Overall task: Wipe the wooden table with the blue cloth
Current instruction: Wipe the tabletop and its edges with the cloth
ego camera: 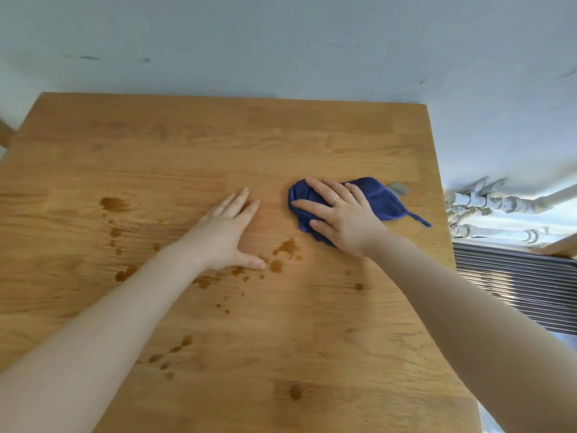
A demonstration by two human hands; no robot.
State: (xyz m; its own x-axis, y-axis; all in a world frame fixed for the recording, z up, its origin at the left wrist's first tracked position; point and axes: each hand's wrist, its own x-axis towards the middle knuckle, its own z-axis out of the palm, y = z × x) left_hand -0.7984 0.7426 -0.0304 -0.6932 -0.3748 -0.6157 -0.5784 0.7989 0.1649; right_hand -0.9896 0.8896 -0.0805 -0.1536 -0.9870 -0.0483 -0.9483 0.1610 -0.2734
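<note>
The wooden table (218,145) fills most of the view and carries several brown spill spots (285,246) across its middle and left. A crumpled blue cloth (379,198) lies on the right part of the table. My right hand (340,214), with a ring on one finger, presses flat on the cloth with its fingers spread. My left hand (229,232) lies flat on the bare wood to the left of the cloth, fingers apart, holding nothing; its thumb is beside one of the spots.
A pale wall (281,42) runs behind the table's far edge. White pipes (487,203) and a ribbed grey radiator (524,285) stand beyond the table's right edge. A small grey tag (399,188) pokes out behind the cloth.
</note>
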